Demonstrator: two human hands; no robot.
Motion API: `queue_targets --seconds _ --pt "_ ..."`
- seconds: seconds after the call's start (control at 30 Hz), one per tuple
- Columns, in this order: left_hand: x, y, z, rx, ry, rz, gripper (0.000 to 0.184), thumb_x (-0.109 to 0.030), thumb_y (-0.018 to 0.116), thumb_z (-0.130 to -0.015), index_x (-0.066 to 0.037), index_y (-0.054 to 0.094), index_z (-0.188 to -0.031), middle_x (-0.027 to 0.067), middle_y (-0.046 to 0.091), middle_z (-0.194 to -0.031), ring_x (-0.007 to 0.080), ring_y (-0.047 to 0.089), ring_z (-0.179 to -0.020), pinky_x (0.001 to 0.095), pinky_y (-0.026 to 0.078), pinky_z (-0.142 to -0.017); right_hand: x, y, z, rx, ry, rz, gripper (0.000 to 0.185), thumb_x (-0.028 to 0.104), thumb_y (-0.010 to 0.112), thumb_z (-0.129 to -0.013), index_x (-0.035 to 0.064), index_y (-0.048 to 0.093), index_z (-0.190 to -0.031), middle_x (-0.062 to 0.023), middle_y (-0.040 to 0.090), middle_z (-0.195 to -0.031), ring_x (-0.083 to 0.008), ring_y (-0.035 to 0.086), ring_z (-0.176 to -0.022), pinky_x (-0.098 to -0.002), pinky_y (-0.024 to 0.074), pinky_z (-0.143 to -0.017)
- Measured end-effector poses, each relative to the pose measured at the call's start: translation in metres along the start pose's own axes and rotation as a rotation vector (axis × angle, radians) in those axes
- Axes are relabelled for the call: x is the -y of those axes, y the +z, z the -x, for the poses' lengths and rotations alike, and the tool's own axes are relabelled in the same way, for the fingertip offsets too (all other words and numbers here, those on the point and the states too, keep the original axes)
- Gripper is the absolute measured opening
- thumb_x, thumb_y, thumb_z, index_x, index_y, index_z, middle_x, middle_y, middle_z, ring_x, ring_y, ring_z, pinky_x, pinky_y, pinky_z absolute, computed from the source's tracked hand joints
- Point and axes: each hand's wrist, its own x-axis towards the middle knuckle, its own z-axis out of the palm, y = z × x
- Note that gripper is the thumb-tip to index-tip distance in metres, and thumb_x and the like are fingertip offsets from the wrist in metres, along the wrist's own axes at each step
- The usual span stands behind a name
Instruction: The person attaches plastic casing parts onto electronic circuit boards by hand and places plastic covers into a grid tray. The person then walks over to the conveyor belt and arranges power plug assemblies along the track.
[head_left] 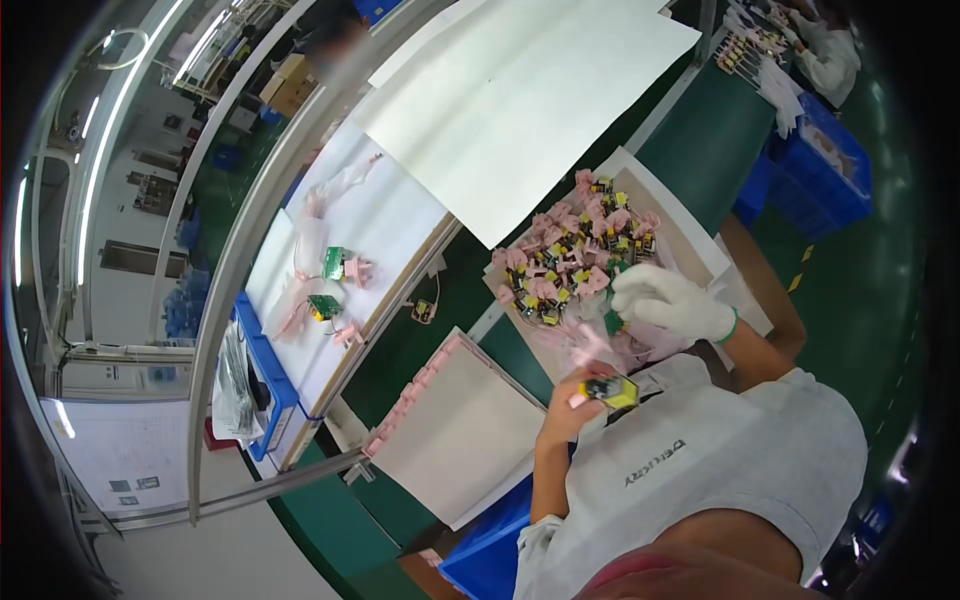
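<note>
My left hand (569,405), bare, is closed around a small circuit board (612,392) with a yellow-wrapped component and black parts. Blurred pinkish wire or plastic (590,345) lies just beyond its fingers. My right hand (668,302) wears a white glove with a green cuff. Its fingers curl at the near edge of a pile of circuit boards (570,255) with pink plugs. Green pieces show by the fingertips, but what they grip is hidden. The pile rests on a pale cardboard tray (690,235).
A pale board (455,430) edged with pink pieces lies left of my left hand. Across a gap, a white table (385,215) bears two green circuit boards (330,285) and a blue tray (270,385). A large white sheet (520,90) hangs ahead. Blue bins (820,165) stand at right.
</note>
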Motion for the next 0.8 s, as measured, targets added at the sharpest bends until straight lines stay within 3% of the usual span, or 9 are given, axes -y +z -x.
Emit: queue_targets --seconds 0.17,0.3,0.33,0.4,0.5,0.6,0.63,0.73,0.8 --pt "-0.051 0.009 -0.016 -0.466 0.142 0.201 0.050 -0.030 0.072 -0.079 0.005 0.055 -0.111 0.0120 0.060 -0.103 0.0231 0.060 -0.094 0.0353 0.048 -0.087 0.008 0.043 0.001 0.230 -0.254 -0.022 0.054 0.013 0.063 -0.086 0.0021 0.041 -0.134 -0.0083 0.060 -0.115 -0.0202 0.060 -0.104 -0.0333 0.0456 -0.094" --pt "-0.073 0.011 -0.031 -0.274 0.456 -0.224 0.061 -0.037 0.073 -0.079 0.007 0.050 -0.115 0.0105 0.060 -0.102 0.0219 0.062 -0.087 0.0324 0.051 -0.078 0.032 0.059 -0.009 0.174 -0.305 0.341 0.048 0.011 0.062 -0.084 0.0062 0.046 -0.129 -0.0110 0.065 -0.096 -0.0220 0.065 -0.091 -0.0319 0.0506 -0.082" --pt "-0.067 0.007 -0.031 -0.277 0.456 -0.227 0.061 -0.037 0.073 -0.079 0.007 0.050 -0.115 0.0105 0.060 -0.102 0.0219 0.062 -0.087 0.0324 0.051 -0.078 0.021 0.058 -0.019 0.275 -0.168 0.395 0.043 0.011 0.063 -0.083 0.0061 0.049 -0.124 -0.0129 0.065 -0.091 -0.0245 0.065 -0.089 -0.0332 0.0507 -0.080" --pt "-0.043 -0.009 -0.028 -0.462 0.362 -0.195 0.051 -0.030 0.072 -0.078 0.006 0.055 -0.110 0.0122 0.060 -0.106 0.0230 0.060 -0.096 0.0342 0.049 -0.085 -0.024 0.056 -0.037 0.377 -0.036 0.445 0.039 0.012 0.063 -0.083 0.0060 0.053 -0.120 -0.0147 0.064 -0.086 -0.0271 0.065 -0.088 -0.0345 0.0509 -0.078" --pt "-0.040 -0.017 -0.023 -0.633 0.351 -0.093 0.048 -0.028 0.072 -0.079 0.006 0.057 -0.109 0.0136 0.060 -0.108 0.0237 0.060 -0.099 0.0347 0.049 -0.087 -0.080 0.050 -0.048 0.388 -0.332 0.946 0.026 0.016 0.061 -0.085 0.0056 0.059 -0.109 -0.0176 0.063 -0.085 -0.0329 0.064 -0.085 -0.0389 0.0500 -0.074" --pt "-0.051 -0.019 -0.017 -0.791 0.414 0.089 0.051 -0.031 0.072 -0.080 0.006 0.056 -0.112 0.0147 0.060 -0.106 0.0240 0.062 -0.095 0.0339 0.050 -0.085 -0.062 0.051 -0.043 -0.082 -0.267 0.585 0.019 0.020 0.057 -0.087 0.0065 0.062 -0.100 -0.0166 0.063 -0.085 -0.0349 0.062 -0.083 -0.0418 0.0489 -0.072" --pt "-0.065 -0.016 -0.018 -0.749 0.483 0.116 0.051 -0.031 0.071 -0.081 0.006 0.056 -0.112 0.0152 0.060 -0.106 0.0237 0.062 -0.094 0.0336 0.050 -0.085 -0.048 0.050 -0.042 -0.073 -0.266 0.585 0.019 0.020 0.057 -0.087 0.0065 0.062 -0.100 -0.0166 0.063 -0.085 -0.0349 0.062 -0.083 -0.0418 0.0489 -0.072" --pt "-0.086 -0.012 -0.017 -0.676 0.603 0.176 0.050 -0.031 0.070 -0.082 0.006 0.056 -0.111 0.0161 0.060 -0.105 0.0231 0.063 -0.092 0.0331 0.050 -0.085 0.005 0.051 -0.040 -0.393 -0.768 0.563 0.021 0.017 0.050 -0.089 0.0049 0.060 -0.102 -0.0176 0.063 -0.091 -0.0348 0.061 -0.086 -0.0400 0.0478 -0.075" --pt "-0.085 -0.016 -0.017 -0.692 0.549 0.238 0.051 -0.031 0.070 -0.081 0.007 0.055 -0.113 0.0152 0.060 -0.105 0.0210 0.062 -0.094 0.0318 0.049 -0.085 0.005 0.045 -0.038 -0.199 -0.612 0.616 0.021 0.018 0.051 -0.089 0.0044 0.060 -0.103 -0.0173 0.063 -0.090 -0.0339 0.061 -0.088 -0.0392 0.0478 -0.076"
